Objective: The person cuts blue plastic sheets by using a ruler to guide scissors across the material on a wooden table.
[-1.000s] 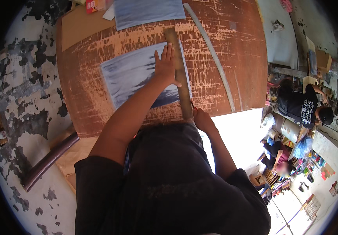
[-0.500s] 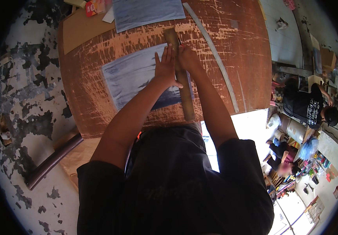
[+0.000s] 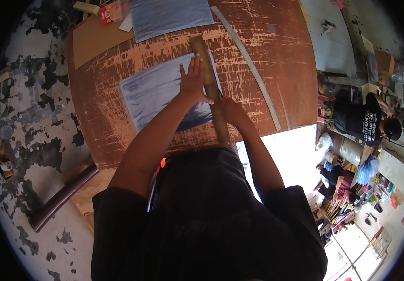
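Fingers (image 3: 197,64) apart, left hand (image 3: 191,86) touches brown strip (image 3: 220,126) (right hand (image 3: 234,111) clasps dark tool (image 3: 221,94))

1. A workshop, this: scratched table (image 3: 288,70) right under the left hand (image 3: 191,83) and right hand (image 3: 233,111), a flat bar (image 3: 210,77) running between them.
2. Out left of both, there's peeling wall (image 3: 42,164)!
3. Beyond the right hand, two people (image 3: 357,121), a box (image 3: 386,64), a drum (image 3: 351,152) and a blue bag (image 3: 366,171) crowd in.
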Demonstrator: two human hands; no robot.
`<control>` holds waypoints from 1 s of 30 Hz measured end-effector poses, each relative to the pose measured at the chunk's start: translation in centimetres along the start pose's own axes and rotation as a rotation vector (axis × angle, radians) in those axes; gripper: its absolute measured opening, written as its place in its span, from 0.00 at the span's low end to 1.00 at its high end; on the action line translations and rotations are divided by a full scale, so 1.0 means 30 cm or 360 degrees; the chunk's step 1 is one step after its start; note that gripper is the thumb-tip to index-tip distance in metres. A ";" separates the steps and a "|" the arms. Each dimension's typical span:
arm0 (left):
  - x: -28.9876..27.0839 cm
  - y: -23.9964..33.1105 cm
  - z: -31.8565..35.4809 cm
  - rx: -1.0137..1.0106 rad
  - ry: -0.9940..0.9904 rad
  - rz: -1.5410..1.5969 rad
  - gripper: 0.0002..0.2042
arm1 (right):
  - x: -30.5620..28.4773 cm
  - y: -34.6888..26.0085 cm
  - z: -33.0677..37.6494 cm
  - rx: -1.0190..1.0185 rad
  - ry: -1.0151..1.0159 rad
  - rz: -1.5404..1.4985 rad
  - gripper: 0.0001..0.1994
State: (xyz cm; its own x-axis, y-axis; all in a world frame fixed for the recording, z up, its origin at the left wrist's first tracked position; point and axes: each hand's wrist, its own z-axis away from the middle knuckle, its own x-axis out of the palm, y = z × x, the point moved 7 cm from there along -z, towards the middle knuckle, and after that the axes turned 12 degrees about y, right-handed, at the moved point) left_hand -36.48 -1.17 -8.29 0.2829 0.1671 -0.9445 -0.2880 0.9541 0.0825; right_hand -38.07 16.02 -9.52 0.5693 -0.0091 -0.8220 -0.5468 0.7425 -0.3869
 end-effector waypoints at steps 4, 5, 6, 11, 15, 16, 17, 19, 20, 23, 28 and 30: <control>0.015 -0.018 0.009 0.0037 0.0116 0.0115 0.84 | -0.003 0.066 0.172 0.0465 0.0005 -0.0325 0.26; 0.014 -0.022 0.015 0.0065 0.0135 0.0076 0.84 | 0.005 0.081 0.183 0.0500 0.0054 -0.0377 0.27; 0.021 -0.031 0.023 0.0053 0.0110 0.0043 0.84 | 0.012 0.097 0.195 0.0532 0.0101 -0.0428 0.29; 0.031 -0.126 0.134 -0.0025 0.0067 0.0036 0.82 | -0.023 0.133 0.244 0.0676 0.0541 -0.0548 0.25; 0.073 -0.236 0.259 -0.0073 0.0240 0.0261 0.73 | -0.093 0.066 0.221 0.0324 0.1133 -0.0461 0.20; 0.094 -0.265 0.293 -0.0068 0.0346 0.0347 0.71 | -0.084 0.061 0.212 0.0323 0.1118 -0.0395 0.20; 0.104 -0.284 0.320 -0.0097 0.0425 0.0407 0.68 | -0.061 0.083 0.197 0.0337 0.1116 -0.0327 0.20; 0.121 -0.337 0.442 -0.0192 0.0580 0.0531 0.62 | -0.021 0.102 0.177 0.0291 0.1126 -0.0260 0.19; 0.134 -0.375 0.503 -0.0253 0.0644 0.0559 0.60 | -0.008 0.118 0.170 0.0243 0.1151 -0.0261 0.19; 0.192 -0.490 0.698 -0.0423 0.0833 0.0637 0.56 | 0.016 0.133 0.160 0.0201 0.1179 -0.0245 0.18; 0.356 -0.638 0.896 -0.0666 0.0512 0.0269 0.50 | 0.020 0.058 0.177 0.0478 0.1095 -0.0088 0.17; 0.333 -0.628 0.960 -0.0759 0.0716 0.0502 0.42 | 0.023 0.034 0.186 0.0458 0.1166 -0.0107 0.17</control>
State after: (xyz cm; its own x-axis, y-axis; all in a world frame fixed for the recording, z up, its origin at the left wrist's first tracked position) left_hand -1.87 -10.31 -10.11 -0.2536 0.2002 -0.9464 -0.6901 0.6481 0.3220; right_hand -34.82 20.50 -8.16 -0.0086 -0.4247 -0.9053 -0.2883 0.8680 -0.4044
